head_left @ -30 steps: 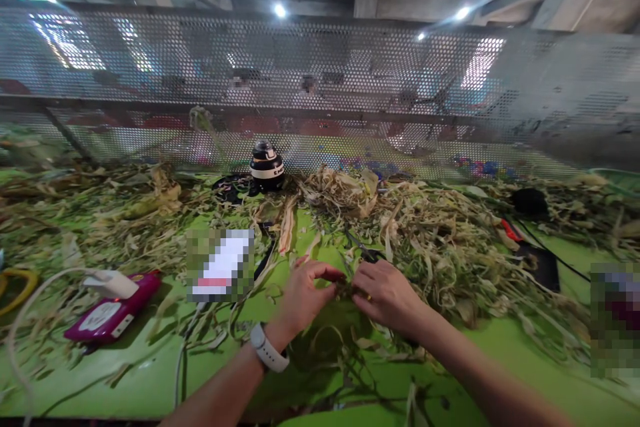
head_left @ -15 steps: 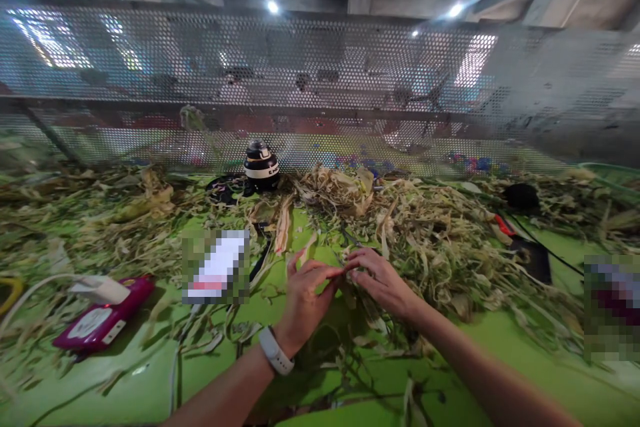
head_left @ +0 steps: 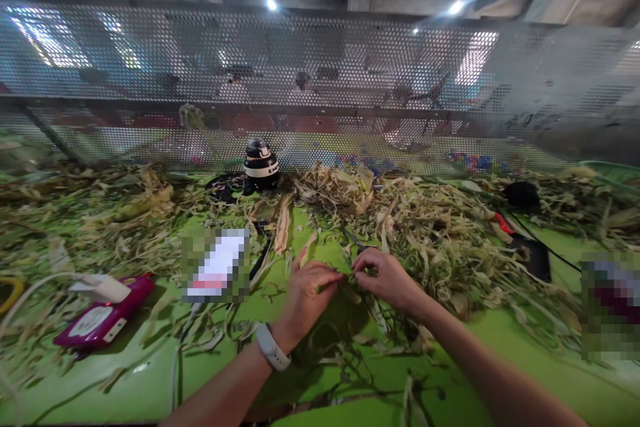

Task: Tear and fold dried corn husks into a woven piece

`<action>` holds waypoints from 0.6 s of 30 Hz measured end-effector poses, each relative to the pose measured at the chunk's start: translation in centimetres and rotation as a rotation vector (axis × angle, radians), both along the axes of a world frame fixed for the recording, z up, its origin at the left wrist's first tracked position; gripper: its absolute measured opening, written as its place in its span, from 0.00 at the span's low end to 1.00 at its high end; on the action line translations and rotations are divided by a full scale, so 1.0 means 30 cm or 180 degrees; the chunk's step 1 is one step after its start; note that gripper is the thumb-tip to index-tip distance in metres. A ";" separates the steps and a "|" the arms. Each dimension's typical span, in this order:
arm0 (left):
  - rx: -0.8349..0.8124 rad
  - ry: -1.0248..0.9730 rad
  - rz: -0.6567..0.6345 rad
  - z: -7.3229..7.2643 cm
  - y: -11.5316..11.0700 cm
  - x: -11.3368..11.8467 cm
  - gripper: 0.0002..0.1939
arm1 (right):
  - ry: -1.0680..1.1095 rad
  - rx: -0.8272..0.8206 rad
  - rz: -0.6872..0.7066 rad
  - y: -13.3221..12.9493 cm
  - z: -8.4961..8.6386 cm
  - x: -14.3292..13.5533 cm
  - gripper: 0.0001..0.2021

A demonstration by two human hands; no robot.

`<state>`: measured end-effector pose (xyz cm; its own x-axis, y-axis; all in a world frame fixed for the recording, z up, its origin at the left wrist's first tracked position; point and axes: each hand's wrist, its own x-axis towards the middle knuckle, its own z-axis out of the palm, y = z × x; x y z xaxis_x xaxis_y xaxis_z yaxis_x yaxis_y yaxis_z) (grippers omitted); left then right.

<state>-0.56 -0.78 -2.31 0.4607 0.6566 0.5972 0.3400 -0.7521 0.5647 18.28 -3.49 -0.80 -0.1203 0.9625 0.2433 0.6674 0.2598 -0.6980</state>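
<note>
Near the middle of the green table [head_left: 505,333], my left hand [head_left: 309,293] has thumb and fingers pressed together on something too small to make out. A white watch band circles that wrist. Just to its right, my right hand [head_left: 383,275] is closed, its fingers curled in and a narrow gap between the two hands. Whatever it may hold is hidden. Thin dried plant strips lie below and between the hands. A large pile of dried leaves and stalks [head_left: 440,227] spreads behind and to the right of my right hand.
A phone with a blurred screen [head_left: 220,263] lies left of my hands, a magenta power strip [head_left: 93,323] with a white plug farther left. Behind stand a black jar [head_left: 261,167] and a perforated metal screen [head_left: 320,60]. At the right lies a black object with a red part [head_left: 533,257].
My right hand has moved slightly right, away from my left fingertips, and its fingers have curled in. My left hand has stayed nearly in place.
</note>
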 end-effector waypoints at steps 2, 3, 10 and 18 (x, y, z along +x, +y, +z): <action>-0.0074 0.0054 -0.0107 -0.001 0.007 -0.004 0.06 | -0.0166 -0.0091 -0.0109 -0.002 0.005 0.005 0.06; -0.0120 0.0084 -0.0165 -0.001 0.012 -0.007 0.05 | -0.0195 -0.0140 -0.0164 -0.003 0.005 0.007 0.06; -0.0331 0.0260 -0.0608 -0.001 0.037 -0.019 0.05 | 0.0062 -0.0556 -0.0443 0.008 0.008 0.032 0.04; -0.1369 -0.0051 -0.1140 0.055 -0.013 -0.011 0.07 | 0.1595 -0.1370 0.0152 0.001 0.044 0.012 0.05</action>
<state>-0.90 -1.17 -0.67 0.6928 0.6468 0.3188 0.0944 -0.5196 0.8492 18.63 -3.45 0.51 -0.1376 0.9827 -0.1242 0.2294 -0.0903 -0.9691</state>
